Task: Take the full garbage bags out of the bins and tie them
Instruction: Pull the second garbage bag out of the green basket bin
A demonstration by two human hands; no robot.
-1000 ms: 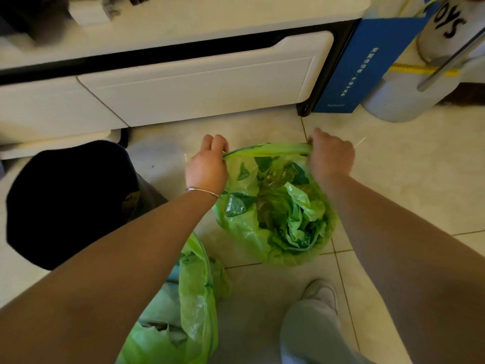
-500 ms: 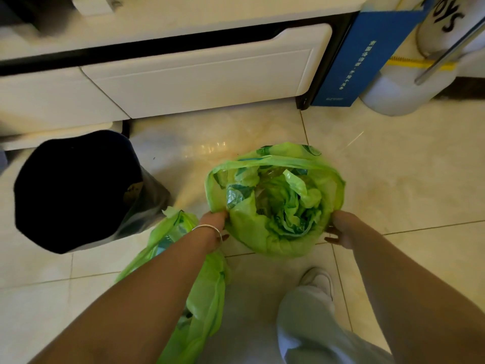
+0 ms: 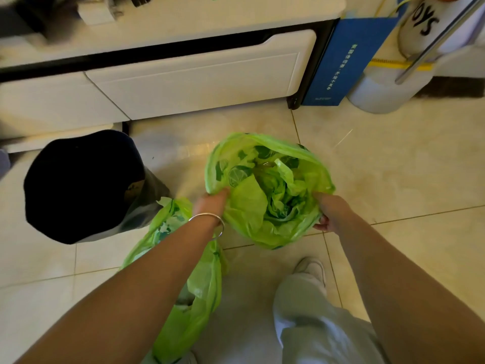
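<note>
A green garbage bag, mouth wide open and stuffed w/ crumpled green plastic, is seen standing on the tiled floor, in front of a white cabinet and to the right of a dark bin. Its near rim is held on both sides. The left hand is placed at the bag's left edge, fingers tucked over the rim into the plastic; whether they are spread or together cannot be told, as the tips are hidden. The right hand is set against the right edge, fingers curled round the rim w/ the plastic gripped; only the knuckles and a fingertip or two are shown. A thin metal bangle is worn on the left wrist.

A second green bag is seen lying slumped on the floor beneath the left forearm, just beside the bin. A white shoe and a pale trouser leg are seen below the held bag. A blue box is leaned at the cabinet's right end.
</note>
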